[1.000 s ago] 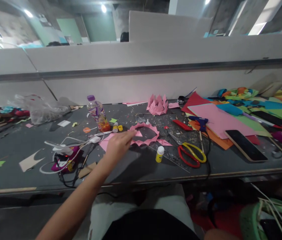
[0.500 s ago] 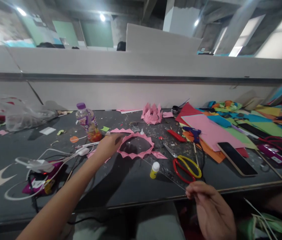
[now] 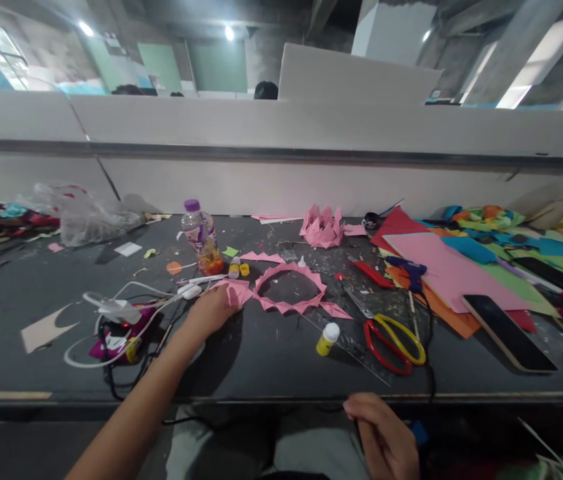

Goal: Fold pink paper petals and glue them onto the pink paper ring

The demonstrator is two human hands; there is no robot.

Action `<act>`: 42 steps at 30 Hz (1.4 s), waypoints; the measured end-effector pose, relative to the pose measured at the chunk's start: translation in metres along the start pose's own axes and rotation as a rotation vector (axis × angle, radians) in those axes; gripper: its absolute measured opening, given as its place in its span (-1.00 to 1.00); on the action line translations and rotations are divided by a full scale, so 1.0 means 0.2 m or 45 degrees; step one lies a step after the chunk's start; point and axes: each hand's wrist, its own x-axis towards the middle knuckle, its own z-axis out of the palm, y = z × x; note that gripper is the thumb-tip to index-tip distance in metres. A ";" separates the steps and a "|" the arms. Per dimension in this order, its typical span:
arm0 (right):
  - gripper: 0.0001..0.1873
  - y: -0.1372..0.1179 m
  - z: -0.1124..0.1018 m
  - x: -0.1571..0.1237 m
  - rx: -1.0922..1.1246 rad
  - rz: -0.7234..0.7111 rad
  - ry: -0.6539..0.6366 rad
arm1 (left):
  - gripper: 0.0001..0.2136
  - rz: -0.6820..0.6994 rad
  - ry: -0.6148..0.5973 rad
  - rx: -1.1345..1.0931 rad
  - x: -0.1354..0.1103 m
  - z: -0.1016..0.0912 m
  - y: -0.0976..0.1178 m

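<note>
My left hand reaches out over the dark table and its fingers close on a folded pink paper piece. Just right of it lies a pink paper ring with pointed edges. A pink folded paper flower stands further back. My right hand is low at the table's front edge, fingers curled; what it holds, if anything, is hidden. A small yellow glue bottle with a white cap lies between the two hands.
Red and yellow scissors, a blue glue gun and a phone lie to the right, with stacked coloured paper behind. A drink bottle, white cables, a magenta device and a plastic bag are left.
My left hand drew back from the pink ring to the pink piece left of it. My right hand came into view, then dropped lower toward the table's front edge.
</note>
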 end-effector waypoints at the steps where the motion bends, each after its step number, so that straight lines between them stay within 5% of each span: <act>1: -0.76 -0.01 0.01 0.01 0.003 -0.027 -0.020 | -0.64 0.001 -0.007 0.010 0.00 -0.01 0.00; 11: -0.77 0.00 0.05 0.01 -0.023 0.006 -0.033 | -0.71 -0.004 0.032 -0.017 -0.14 -0.04 0.03; 15: -0.80 0.02 0.04 0.03 -0.071 0.059 0.042 | -0.71 -0.004 0.303 -0.167 -0.19 -0.03 0.02; 19: -0.82 0.01 0.05 0.02 0.010 0.232 0.053 | -0.76 0.140 0.535 -0.646 -0.30 -0.03 0.14; 23: -0.79 -0.03 0.14 0.02 0.121 0.416 -0.104 | -0.70 0.095 0.243 -1.231 -0.45 -0.03 0.31; 28: -0.52 -0.08 0.31 0.11 -0.242 -0.058 -0.192 | -0.60 -0.023 -0.125 -1.710 -0.49 0.07 0.38; 34: -0.49 -0.02 0.40 0.23 -0.505 -0.321 -0.256 | -0.56 -0.193 -0.184 -1.972 -0.47 0.13 0.35; 37: -0.63 0.01 0.38 0.24 -0.285 -0.250 -0.288 | -0.62 -0.141 -0.201 -1.957 -0.48 0.13 0.34; 42: -0.93 -0.02 0.36 0.24 0.064 0.166 -0.191 | -0.68 -0.118 -0.116 -1.930 -0.47 0.16 0.31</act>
